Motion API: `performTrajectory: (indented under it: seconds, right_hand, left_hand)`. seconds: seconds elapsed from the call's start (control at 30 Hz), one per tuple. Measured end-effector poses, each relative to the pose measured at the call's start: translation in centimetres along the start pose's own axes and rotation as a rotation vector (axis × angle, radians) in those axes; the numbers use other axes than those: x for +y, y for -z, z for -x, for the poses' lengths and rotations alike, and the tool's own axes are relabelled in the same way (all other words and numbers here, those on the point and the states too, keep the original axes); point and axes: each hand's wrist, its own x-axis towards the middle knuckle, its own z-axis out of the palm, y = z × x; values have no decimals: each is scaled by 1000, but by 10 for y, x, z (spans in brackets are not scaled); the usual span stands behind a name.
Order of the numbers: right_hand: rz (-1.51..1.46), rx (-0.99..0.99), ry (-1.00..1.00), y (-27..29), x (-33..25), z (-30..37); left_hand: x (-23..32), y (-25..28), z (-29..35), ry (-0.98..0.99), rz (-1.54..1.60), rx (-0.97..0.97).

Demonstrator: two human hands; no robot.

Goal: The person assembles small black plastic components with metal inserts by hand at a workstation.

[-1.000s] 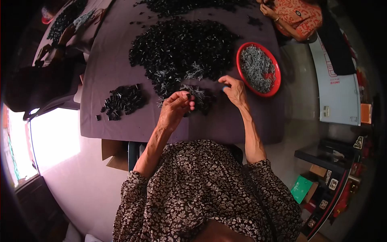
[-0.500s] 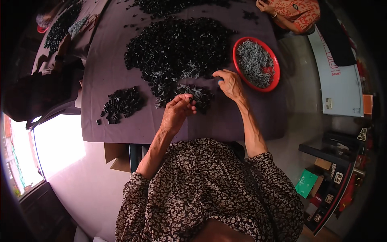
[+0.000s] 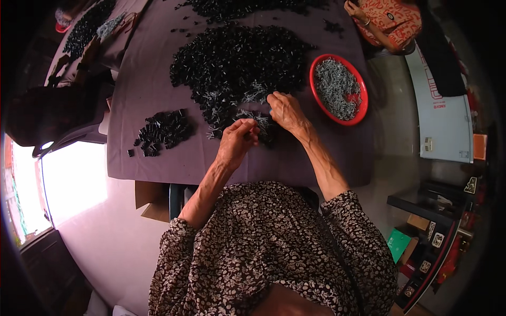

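Note:
My left hand point(image 3: 238, 138) is closed in a pinch near the front of the table. A small black plastic piece showed at its fingertips a moment ago; now the fingers mostly cover it. My right hand point(image 3: 288, 112) is also closed, fingers curled down at the right side of the grey pins; whatever it grips is hidden. Slim grey screw-like pins point(image 3: 255, 92) lie loose between and beyond my hands. They rest against a wide heap of small black plastic pieces point(image 3: 232, 58). Off to the left sits a smaller pile of black pieces point(image 3: 164, 131).
A red oval basin point(image 3: 364, 108) filled with grey pins stands right of my right hand. A purple-grey cloth point(image 3: 153, 84) covers the table. Another person's patterned sleeve point(image 3: 390, 23) shows at the far right. A second table point(image 3: 113, 50) bears more black pieces at the far left.
My right hand has moved left, from beside the red basin to the grey pins, and its fingers have closed. My left hand stays pinched nearly in place. The whole view has shifted slightly.

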Motion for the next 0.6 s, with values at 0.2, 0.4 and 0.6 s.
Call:
performTrajectory:
  seconds: [0.2,0.4,0.6]
  right_hand:
    - [-397,-27,-66,29,-11,12]
    - [-575,-48,-7,46,-27,16]
    - [-717,-70,-47,64,-30,6]
  left_hand:
    - [-2,-9,-8,-19,-191,79]
    - [-4,-8,-17,67,-118,-39]
    - [3,-9,-13,-9,69,-157]
